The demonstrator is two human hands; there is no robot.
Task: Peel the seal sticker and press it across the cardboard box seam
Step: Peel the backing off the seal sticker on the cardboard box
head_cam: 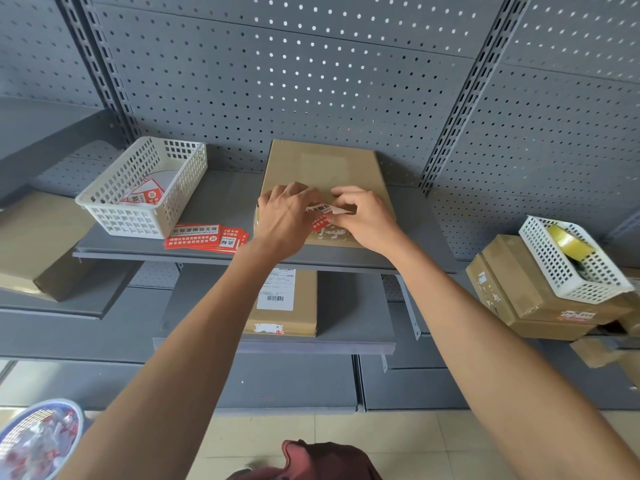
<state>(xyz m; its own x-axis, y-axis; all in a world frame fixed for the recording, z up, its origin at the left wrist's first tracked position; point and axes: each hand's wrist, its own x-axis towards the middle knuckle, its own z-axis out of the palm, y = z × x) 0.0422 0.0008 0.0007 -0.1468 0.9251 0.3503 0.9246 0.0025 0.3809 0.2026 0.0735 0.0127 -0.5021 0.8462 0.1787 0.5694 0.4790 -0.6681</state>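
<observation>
A flat cardboard box (322,164) lies on the grey shelf (221,202), its near end toward me. Over that near end my left hand (287,216) and my right hand (363,216) both pinch a red and white seal sticker (320,214). The sticker's white top edge shows between the fingertips; its red lower part hangs by the box's near end. White torn remnants of older stickers mark the box's front edge. Whether the sticker touches the box cannot be told.
A stack of red seal stickers (204,237) lies left of the box, beside a white basket (145,188) with more stickers. Another labelled box (284,303) sits on the lower shelf. At right, boxes (519,292) carry a white basket with tape (571,244).
</observation>
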